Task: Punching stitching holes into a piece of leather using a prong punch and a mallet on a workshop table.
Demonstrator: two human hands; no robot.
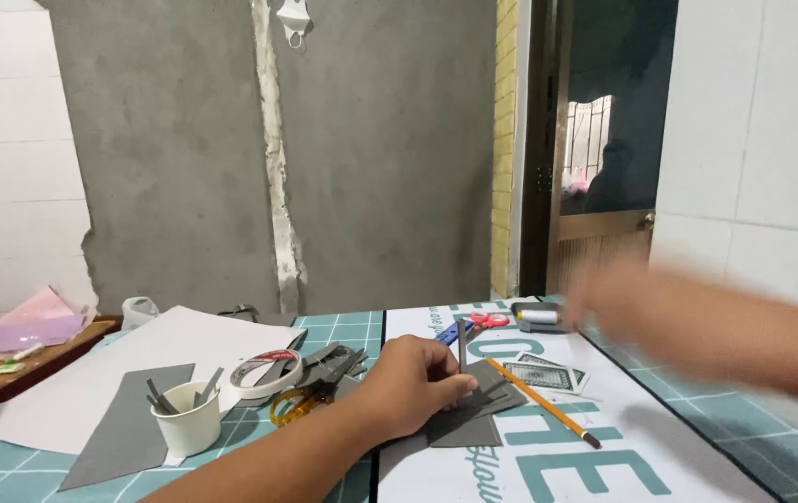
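My left hand (413, 384) rests on the table and pinches a thin grey strip (462, 346) that stands upright between its fingertips, over a small pile of grey paper pieces (483, 410). My right hand (615, 296) is blurred in motion at the right, just beside a grey stapler-like object (539, 317); whether it holds anything is unclear. A yellow pencil (541, 401) lies diagonally to the right of my left hand. Red-handled scissors (483, 321) lie behind the strip.
A white paper cup (187, 424) holds several grey strips. Beside it lie a tape roll (267, 371), yellow-handled scissors (298, 401), a large white sheet (92, 373) and a grey sheet (124, 430). Patterned cards (548, 374) lie by the pencil. Pink paper (22, 326) sits far left.
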